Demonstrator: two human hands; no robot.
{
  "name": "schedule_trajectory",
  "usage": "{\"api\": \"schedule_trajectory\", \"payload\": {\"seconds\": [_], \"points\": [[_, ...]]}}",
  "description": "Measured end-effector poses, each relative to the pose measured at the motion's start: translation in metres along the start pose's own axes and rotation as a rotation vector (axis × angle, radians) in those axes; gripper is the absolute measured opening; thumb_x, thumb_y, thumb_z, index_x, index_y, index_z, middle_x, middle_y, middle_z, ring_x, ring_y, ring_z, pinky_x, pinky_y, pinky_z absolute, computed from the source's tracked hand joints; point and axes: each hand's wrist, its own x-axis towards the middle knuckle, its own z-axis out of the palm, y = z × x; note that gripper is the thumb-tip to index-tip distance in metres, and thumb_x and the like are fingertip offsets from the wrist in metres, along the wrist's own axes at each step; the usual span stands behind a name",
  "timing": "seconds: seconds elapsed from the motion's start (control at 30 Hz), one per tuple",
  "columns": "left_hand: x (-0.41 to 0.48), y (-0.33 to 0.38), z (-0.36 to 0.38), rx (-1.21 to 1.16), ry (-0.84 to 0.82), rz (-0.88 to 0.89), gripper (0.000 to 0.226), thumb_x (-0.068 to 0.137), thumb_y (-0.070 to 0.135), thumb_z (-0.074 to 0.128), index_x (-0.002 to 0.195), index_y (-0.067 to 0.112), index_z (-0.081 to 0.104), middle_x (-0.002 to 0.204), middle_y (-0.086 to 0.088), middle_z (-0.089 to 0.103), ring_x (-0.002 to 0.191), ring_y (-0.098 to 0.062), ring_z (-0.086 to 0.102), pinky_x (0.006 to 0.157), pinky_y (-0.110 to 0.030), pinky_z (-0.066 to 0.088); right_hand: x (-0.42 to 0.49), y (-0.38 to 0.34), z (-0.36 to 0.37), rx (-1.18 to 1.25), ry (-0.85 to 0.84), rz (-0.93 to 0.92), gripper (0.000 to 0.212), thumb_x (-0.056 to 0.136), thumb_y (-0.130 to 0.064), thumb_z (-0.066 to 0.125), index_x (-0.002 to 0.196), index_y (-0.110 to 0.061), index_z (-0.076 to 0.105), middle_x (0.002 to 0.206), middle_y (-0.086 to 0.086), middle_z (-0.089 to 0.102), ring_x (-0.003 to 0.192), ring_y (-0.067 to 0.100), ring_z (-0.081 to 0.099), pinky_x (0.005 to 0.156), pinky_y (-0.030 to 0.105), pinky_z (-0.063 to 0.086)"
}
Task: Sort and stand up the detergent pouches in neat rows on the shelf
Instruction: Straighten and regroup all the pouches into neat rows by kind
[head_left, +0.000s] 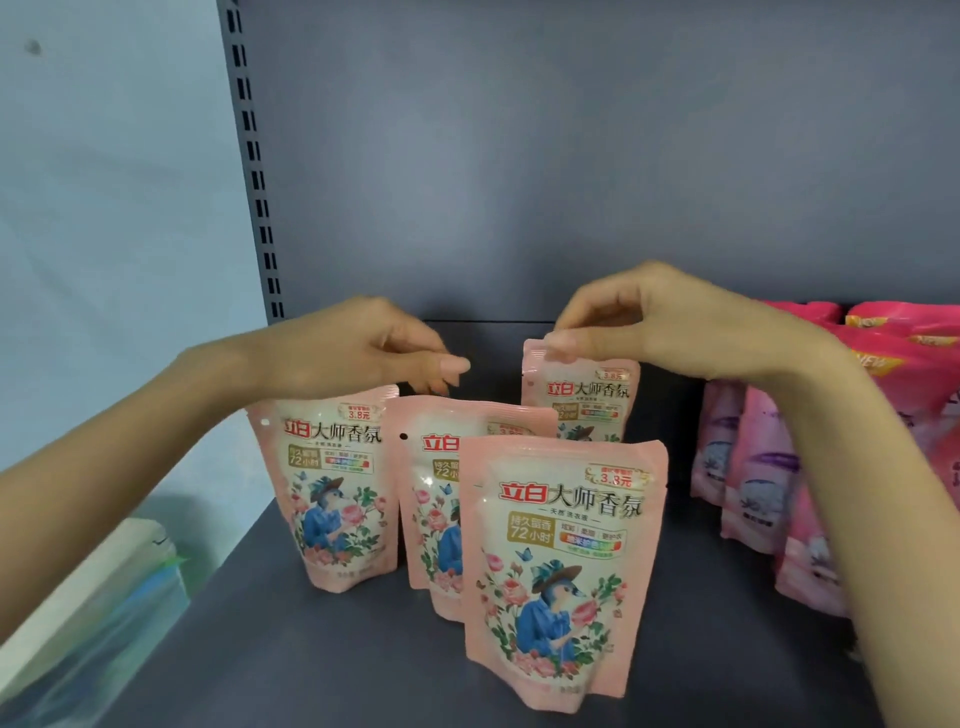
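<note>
Rear pouch: a pale pink detergent pouch (587, 400) stood upright at the back of the shelf (311, 649), directly under the right hand (665, 322).
Right hand: it pinched the rear pouch's top left corner between thumb (563, 347) and fingertips; the wrist was bent down and the forearm reached in from the lower right.
Left pouch: another pale pink pouch (337, 488) stood upright, its top edge just under the left hand (353, 353).
Left hand: the fingers were curled in toward an outstretched thumb, knuckles up; whether they gripped or touched a pouch could not be told. The forearm came in from the left edge.
Middle pouch: a third one (431, 493) stood just beside the left pouch, its top near the left fingertips, partly hidden by the front pouch.
Front pouch: the fourth (561, 561) stood nearest the camera, apart from both hands.
Right side: darker pink pouches (753, 483) were lined up behind the right forearm.
Surroundings: a grey back panel (571, 156), a slotted upright (254, 156), and a white-and-green package (93, 587) at lower left.
</note>
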Motion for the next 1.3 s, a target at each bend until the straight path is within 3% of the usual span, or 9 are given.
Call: {"api": "schedule_trajectory", "payload": {"seconds": [0.07,0.23,0.33,0.5,0.63,0.73,0.93,1.13,1.3], "points": [[-0.01,0.0,0.002,0.001,-0.01,0.025,0.028,0.08,0.045,0.055,0.09,0.025,0.072,0.084,0.016,0.072,0.077,-0.001,0.068,0.069,-0.015,0.051,-0.008,-0.015,0.0,0.035,-0.138,0.009,0.048,0.064,-0.054,0.061,0.086,-0.013,0.072,0.085,-0.003,0.073,0.083,0.005,0.068,0.08,0.022,0.054],[-0.01,-0.003,0.012,0.076,0.026,0.057,0.017,0.081,0.033,0.061,0.086,0.023,0.073,0.081,0.019,0.071,0.073,0.004,0.067,0.067,-0.012,0.051,-0.02,-0.029,0.0,-0.113,-0.359,0.104,0.053,0.056,-0.061,0.067,0.083,-0.015,0.073,0.086,0.0,0.074,0.086,0.018,0.069,0.089,0.038,0.054],[-0.004,-0.007,0.015,0.167,0.089,0.065,0.013,0.083,0.032,0.062,0.084,0.026,0.073,0.078,0.02,0.071,0.072,0.005,0.066,0.071,-0.022,0.054,-0.025,-0.036,0.001,-0.205,-0.401,0.16,0.06,0.046,-0.069,0.067,0.082,-0.021,0.073,0.074,-0.008,0.072,0.067,0.003,0.066,0.071,0.016,0.052],[0.0,-0.009,0.02,0.131,0.131,0.089,0.019,0.082,0.032,0.061,0.086,0.019,0.073,0.08,0.014,0.072,0.072,0.002,0.067,0.07,-0.024,0.054,-0.03,-0.034,-0.005,-0.159,-0.375,0.207,0.015,0.076,-0.034,0.073,0.07,-0.021,0.071,0.066,-0.008,0.07,0.061,-0.001,0.06,0.064,0.013,0.048],[-0.001,-0.007,0.017,0.025,0.042,0.065,0.021,0.081,0.031,0.06,0.086,0.015,0.073,0.08,0.013,0.072,0.072,0.0,0.068,0.067,-0.018,0.054,-0.018,-0.019,0.001,-0.253,-0.35,0.254,0.031,0.081,-0.023,0.07,0.054,-0.038,0.067,0.054,-0.017,0.065,0.05,-0.006,0.059,0.049,0.005,0.042],[-0.001,-0.005,0.016,-0.028,-0.035,0.061,0.019,0.082,0.028,0.06,0.088,0.014,0.073,0.08,0.012,0.073,0.072,-0.002,0.069,0.066,-0.016,0.054,-0.02,-0.016,-0.004,-0.18,-0.362,0.26,0.005,0.079,-0.019,0.073,0.074,-0.019,0.074,0.075,-0.002,0.074,0.071,0.01,0.07,0.067,0.019,0.054],[0.0,-0.003,0.011,-0.048,-0.092,0.023,0.017,0.08,0.029,0.061,0.087,0.019,0.073,0.081,0.013,0.073,0.073,-0.004,0.07,0.065,-0.019,0.056,-0.031,-0.004,-0.029,-0.344,-0.215,0.271,0.008,0.076,-0.027,0.074,0.071,-0.022,0.07,0.075,-0.004,0.073,0.075,0.018,0.068,0.081,0.043,0.054],[0.006,0.001,0.015,-0.043,-0.059,0.051,0.02,0.078,0.028,0.061,0.085,0.014,0.074,0.079,0.013,0.073,0.071,0.0,0.068,0.06,-0.006,0.048,-0.022,0.02,-0.032,-0.384,-0.02,0.292,0.013,0.08,-0.02,0.071,0.069,-0.019,0.064,0.071,-0.006,0.07,0.071,0.011,0.064,0.073,0.033,0.051],[0.008,0.001,0.016,-0.023,-0.055,0.077,0.025,0.074,0.032,0.06,0.086,0.014,0.074,0.08,0.014,0.073,0.072,0.002,0.067,0.061,-0.004,0.046,0.001,0.044,-0.019,-0.383,0.11,0.256,0.024,0.079,-0.016,0.073,0.063,-0.025,0.057,0.072,-0.004,0.064,0.069,0.011,0.056,0.068,0.027,0.046]]}}
